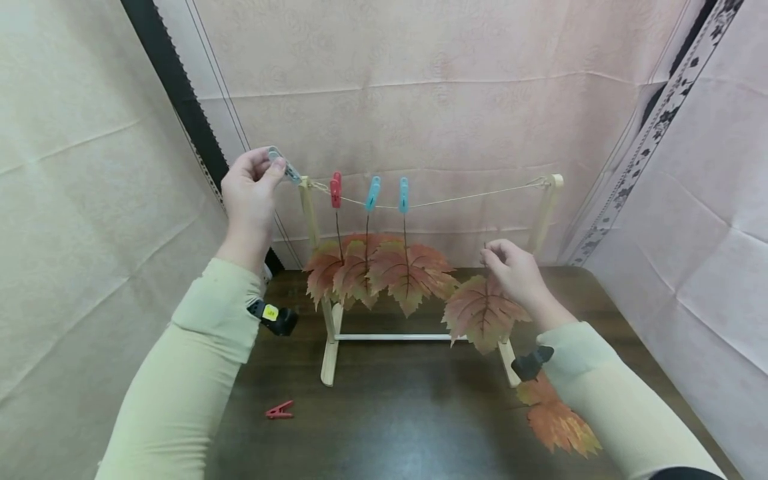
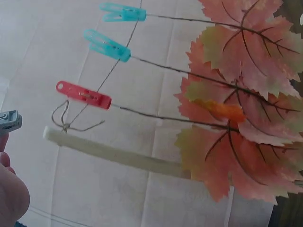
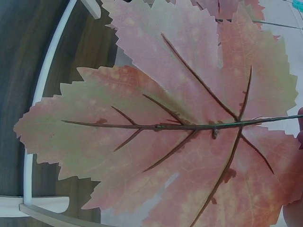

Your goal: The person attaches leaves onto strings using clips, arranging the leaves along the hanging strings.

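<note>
My left hand [image 1: 252, 190] is raised at the rack's left post and pinches a pale blue-grey clothespin [image 1: 285, 165]. Between the fingertips of my right hand [image 1: 515, 272] is the stem of an autumn leaf [image 1: 485, 312], which hangs below in front of the right post. This leaf [image 3: 189, 127] fills most of the right wrist view. On the string [image 1: 462, 199], a red clothespin [image 1: 336, 191] and two blue clothespins [image 1: 373, 194] hold leaves [image 1: 411, 270] by their stems, bunched toward the left.
A wooden rack with a white crossbar [image 1: 396, 337] stands on the dark wooden table [image 1: 384, 427]. One red clothespin [image 1: 279, 411] lies at front left. Another orange leaf [image 1: 558, 417] lies at front right, partly under my right forearm. Cloth walls [image 1: 432, 127] surround the table.
</note>
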`<state>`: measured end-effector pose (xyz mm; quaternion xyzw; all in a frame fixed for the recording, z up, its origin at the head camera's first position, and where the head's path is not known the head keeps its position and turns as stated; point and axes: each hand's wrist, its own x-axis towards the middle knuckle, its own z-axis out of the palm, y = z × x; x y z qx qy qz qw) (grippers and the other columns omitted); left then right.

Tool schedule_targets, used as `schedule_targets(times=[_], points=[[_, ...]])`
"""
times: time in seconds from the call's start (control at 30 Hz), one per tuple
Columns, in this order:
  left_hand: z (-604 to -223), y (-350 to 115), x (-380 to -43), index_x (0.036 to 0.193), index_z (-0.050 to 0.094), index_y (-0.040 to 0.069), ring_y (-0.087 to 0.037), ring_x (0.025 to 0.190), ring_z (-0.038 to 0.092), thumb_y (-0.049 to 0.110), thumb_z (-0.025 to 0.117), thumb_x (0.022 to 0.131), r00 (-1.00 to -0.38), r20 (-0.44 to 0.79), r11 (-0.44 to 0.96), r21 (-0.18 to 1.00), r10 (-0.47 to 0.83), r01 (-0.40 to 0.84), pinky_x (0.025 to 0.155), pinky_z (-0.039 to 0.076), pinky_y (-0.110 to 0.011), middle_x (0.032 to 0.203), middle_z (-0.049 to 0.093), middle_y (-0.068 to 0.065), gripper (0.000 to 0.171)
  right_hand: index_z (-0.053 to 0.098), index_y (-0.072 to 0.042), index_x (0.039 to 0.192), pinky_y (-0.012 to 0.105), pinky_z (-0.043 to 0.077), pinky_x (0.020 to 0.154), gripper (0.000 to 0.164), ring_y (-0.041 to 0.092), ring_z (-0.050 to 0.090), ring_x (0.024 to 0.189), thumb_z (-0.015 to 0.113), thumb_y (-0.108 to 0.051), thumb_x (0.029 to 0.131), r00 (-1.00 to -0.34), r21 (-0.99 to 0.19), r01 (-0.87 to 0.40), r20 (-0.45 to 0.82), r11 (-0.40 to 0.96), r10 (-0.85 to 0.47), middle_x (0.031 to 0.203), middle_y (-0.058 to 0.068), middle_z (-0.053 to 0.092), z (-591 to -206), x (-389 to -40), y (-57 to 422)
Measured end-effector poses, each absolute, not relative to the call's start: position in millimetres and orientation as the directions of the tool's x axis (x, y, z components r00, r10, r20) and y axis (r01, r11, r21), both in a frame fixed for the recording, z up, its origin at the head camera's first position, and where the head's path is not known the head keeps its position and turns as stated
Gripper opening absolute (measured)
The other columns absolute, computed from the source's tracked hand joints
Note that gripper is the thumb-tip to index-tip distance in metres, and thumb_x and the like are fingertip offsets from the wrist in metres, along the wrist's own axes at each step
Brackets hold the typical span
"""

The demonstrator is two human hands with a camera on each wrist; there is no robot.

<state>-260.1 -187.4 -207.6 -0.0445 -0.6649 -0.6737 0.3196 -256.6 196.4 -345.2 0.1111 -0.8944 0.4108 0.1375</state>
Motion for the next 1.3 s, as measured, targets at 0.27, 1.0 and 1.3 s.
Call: schedule_targets(times=[0.27, 1.0, 1.3], points=[[-207.8, -169.1, -263.5, 0.107, 0.065, 0.002, -0.008, 0.083, 0.055, 0.012, 0.066, 0.088, -0.794, 0.515, 0.193, 0.857, -0.323, 0.478, 0.074, 0.043, -0.022, 0.090, 0.062, 0.002, 0.021, 0.057, -0.003, 0.107, 0.044, 0.043, 0.083, 0.035, 0.027, 0.057, 0.094, 0.044, -0.035, 0.099, -0.935, -0.703, -0.319, 0.345, 0.636, -0.087, 0.098, 0.011, 0.064, -342.3, -259.2, 191.3], [-210.2, -94.0, -270.6, 0.115, 0.061, 0.007, -0.016, 0.095, 0.051, 0.025, 0.064, 0.090, -0.829, 0.548, 0.422, 0.782, -0.113, 0.459, 0.079, 0.041, -0.027, 0.104, 0.064, -0.003, 0.031, 0.057, -0.002, 0.111, 0.045, 0.044, 0.085, 0.035, 0.026, 0.058, 0.096, 0.046, -0.034, 0.099, -0.936, -0.722, -0.325, 0.336, 0.611, -0.102, 0.100, 0.012, 0.065, -337.3, -266.7, 175.2], [-214.3, -61.3, -272.2, 0.114, 0.063, 0.009, -0.014, 0.091, 0.057, 0.023, 0.065, 0.090, -0.868, 0.494, 0.430, 0.793, -0.042, 0.431, 0.076, 0.044, -0.026, 0.104, 0.066, -0.003, 0.029, 0.059, -0.005, 0.108, 0.041, 0.045, 0.080, 0.031, 0.023, 0.058, 0.092, 0.048, -0.032, 0.098, -0.931, -0.721, -0.342, 0.347, 0.602, -0.113, 0.100, 0.007, 0.065, -330.9, -270.8, 162.6]])
